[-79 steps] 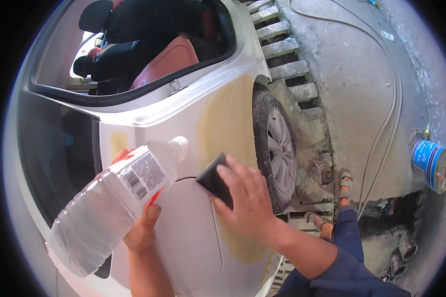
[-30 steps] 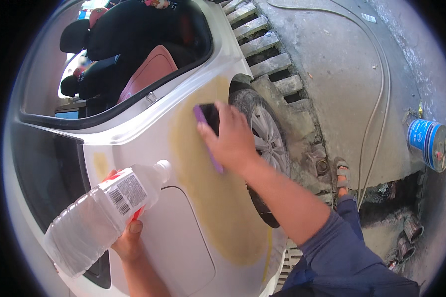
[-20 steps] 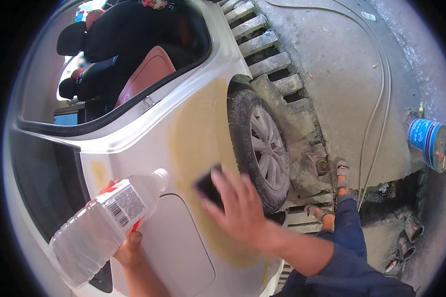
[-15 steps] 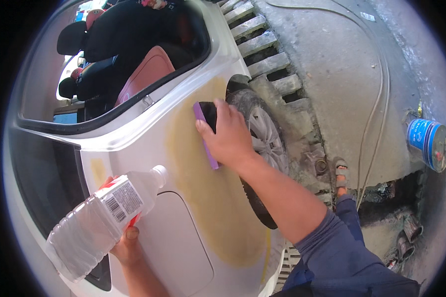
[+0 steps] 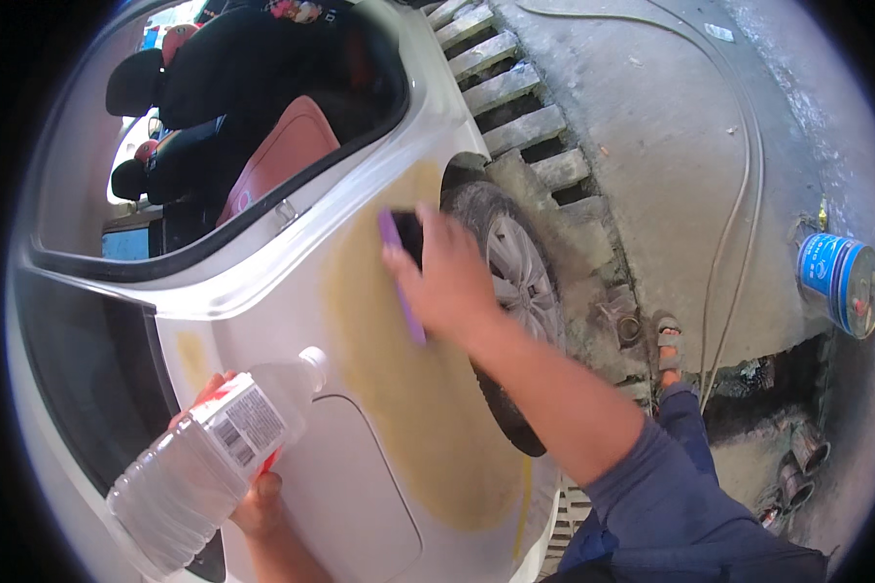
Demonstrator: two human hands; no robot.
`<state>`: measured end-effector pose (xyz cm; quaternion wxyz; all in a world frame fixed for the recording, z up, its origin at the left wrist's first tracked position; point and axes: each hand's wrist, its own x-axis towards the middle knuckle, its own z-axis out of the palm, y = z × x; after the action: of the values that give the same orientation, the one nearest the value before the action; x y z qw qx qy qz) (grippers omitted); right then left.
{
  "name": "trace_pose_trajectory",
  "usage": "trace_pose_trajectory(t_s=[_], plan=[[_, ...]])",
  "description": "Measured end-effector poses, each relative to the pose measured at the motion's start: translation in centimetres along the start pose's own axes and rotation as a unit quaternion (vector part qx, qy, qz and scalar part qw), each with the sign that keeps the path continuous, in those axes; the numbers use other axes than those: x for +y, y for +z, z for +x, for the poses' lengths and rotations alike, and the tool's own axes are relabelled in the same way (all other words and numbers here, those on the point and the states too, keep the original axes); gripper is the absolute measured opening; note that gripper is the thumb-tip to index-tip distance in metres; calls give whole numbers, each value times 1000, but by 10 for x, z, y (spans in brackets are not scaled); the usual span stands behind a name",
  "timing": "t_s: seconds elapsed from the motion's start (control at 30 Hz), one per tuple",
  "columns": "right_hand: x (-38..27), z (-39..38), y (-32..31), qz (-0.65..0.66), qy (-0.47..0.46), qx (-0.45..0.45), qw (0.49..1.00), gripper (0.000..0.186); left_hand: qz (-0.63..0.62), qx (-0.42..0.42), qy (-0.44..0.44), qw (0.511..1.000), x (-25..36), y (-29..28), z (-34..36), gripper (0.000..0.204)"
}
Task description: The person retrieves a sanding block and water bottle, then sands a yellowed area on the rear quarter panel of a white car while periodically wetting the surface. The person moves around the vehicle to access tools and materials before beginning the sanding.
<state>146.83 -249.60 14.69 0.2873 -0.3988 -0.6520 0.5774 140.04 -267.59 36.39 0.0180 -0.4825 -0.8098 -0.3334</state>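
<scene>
My left hand (image 5: 262,497) grips a clear plastic bottle (image 5: 170,491) with a red-and-white label and white cap, tilted over the car's lower left side panel. My right hand (image 5: 445,277) is closed on a purple-and-black block (image 5: 405,291), pressed against a large yellowish patch (image 5: 384,389) on the white car body (image 5: 262,330). The patch runs beside the wheel arch, with the fuel flap outline (image 5: 350,466) to its left. A smaller yellowish patch (image 5: 192,355) is near the side window. My right arm partly hides the wheel (image 5: 520,262).
The car window (image 5: 243,146) shows dark seats and a pink panel inside. A slatted drain (image 5: 515,126) runs beside the car. A hose (image 5: 749,165) crosses the concrete floor. A blue pail (image 5: 836,282) stands at the right, above metal pipes (image 5: 802,466) by a pit edge. My sandaled foot (image 5: 669,345) is below.
My right hand with the block has moved up and down along the patch and is now at its upper part. The bottle stays in my left hand, sitting slightly lower in view.
</scene>
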Motion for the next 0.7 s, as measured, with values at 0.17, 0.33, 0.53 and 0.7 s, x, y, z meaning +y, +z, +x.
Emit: trace_pose_trajectory(t_s=[0.17,0.33,0.53,0.7], plan=[[-21,-143,-15,-42,-153,-8,987,65,27,-2,-16,1000,1,-18,-6,109],[-12,-56,4,-36,-103,12,994,68,31,-2,-48,998,9,-11,-3,110],[-6,-13,5,-11,-47,6,999,69,36,-63,-36,997,5,-23,6,107],[-21,-118,-14,-4,-133,-63,989,70,73,-20,-22,997,7,-21,-4,101]])
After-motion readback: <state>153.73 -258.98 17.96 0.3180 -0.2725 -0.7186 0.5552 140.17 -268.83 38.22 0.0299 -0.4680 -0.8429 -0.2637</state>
